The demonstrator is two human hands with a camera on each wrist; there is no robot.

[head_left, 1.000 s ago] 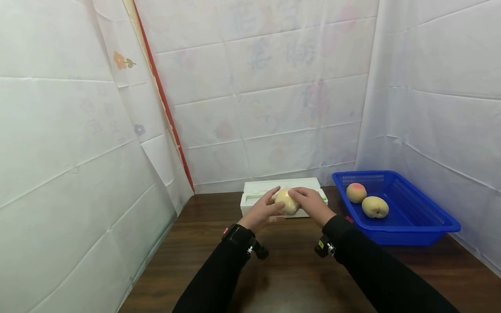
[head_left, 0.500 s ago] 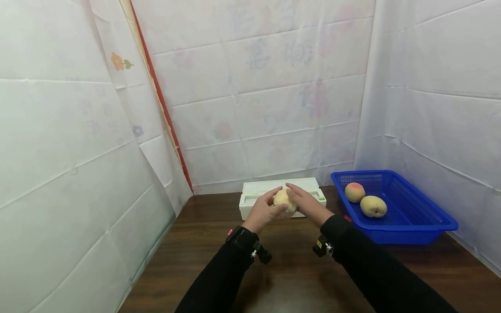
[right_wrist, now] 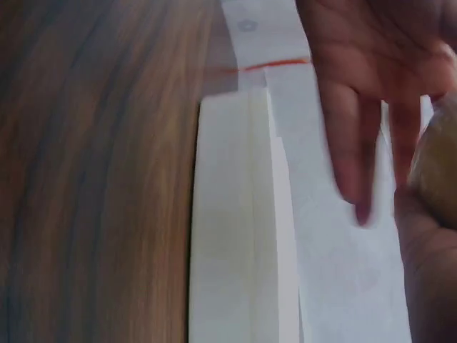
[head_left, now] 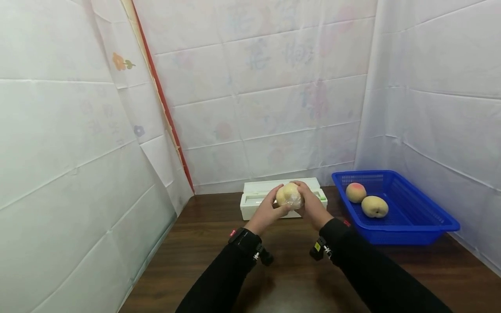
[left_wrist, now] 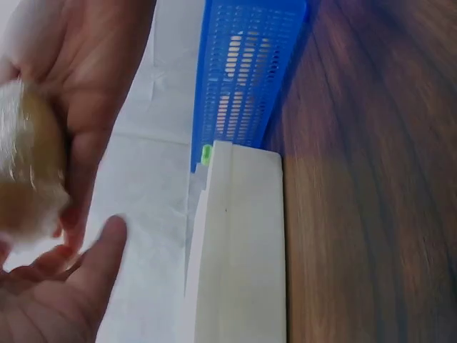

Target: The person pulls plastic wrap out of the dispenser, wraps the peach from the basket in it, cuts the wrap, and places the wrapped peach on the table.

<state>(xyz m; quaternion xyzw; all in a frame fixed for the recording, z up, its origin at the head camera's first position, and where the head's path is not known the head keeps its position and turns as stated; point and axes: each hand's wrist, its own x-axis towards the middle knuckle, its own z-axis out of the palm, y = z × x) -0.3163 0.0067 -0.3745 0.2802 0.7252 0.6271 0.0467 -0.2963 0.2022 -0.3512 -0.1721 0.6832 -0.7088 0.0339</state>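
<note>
A pale yellow peach (head_left: 288,195) wrapped in clear film is held up between both hands, just above the table and in front of a white box (head_left: 255,196). My left hand (head_left: 275,205) cups it from the left and below. From the right side, my right hand (head_left: 308,201) grips it. In the left wrist view the filmed peach (left_wrist: 25,179) sits at the left edge between the right hand (left_wrist: 86,64) above and my left palm (left_wrist: 50,300) below. The right wrist view shows only the peach's edge (right_wrist: 441,161) and left-hand fingers (right_wrist: 368,107).
The long white box (left_wrist: 239,243) lies against the back curtain. At the right stands a blue basket (head_left: 415,217) with a pink peach (head_left: 355,192) and a yellow peach (head_left: 374,207) inside. The table (head_left: 289,278) is dark wood, and white sheets close it in on three sides.
Both hands lifted the peach a little. The right hand slid from on top of it to its right side, so more of the peach now shows.
</note>
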